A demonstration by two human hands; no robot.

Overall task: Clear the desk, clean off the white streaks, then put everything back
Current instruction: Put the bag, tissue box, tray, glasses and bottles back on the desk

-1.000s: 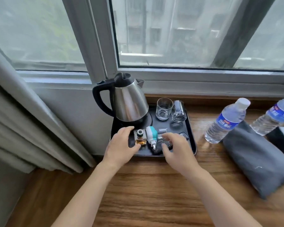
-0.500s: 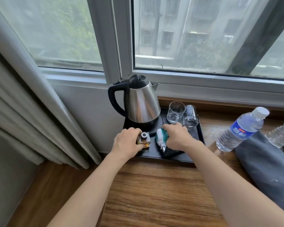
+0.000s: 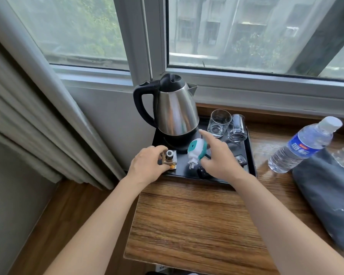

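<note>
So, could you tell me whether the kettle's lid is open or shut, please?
Shut. The kettle stands upright on the tray, its black lid seated flush on the steel body, no gap showing.

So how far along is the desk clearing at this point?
Barely begun. Done: nothing looks cleared; the kettle and glasses stand on the tray. In hand: left hand grips a small bottle, right hand holds a plug-in device. Left: clearing, wiping, replacing.

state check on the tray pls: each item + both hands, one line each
kettle: upright, lid shut
two glasses: upright, look empty
small amber bottle: upright, capped, gripped by left hand
white-teal plug-in device: tilted, held by right hand
water bottle: capped, leaning on grey bag
</note>
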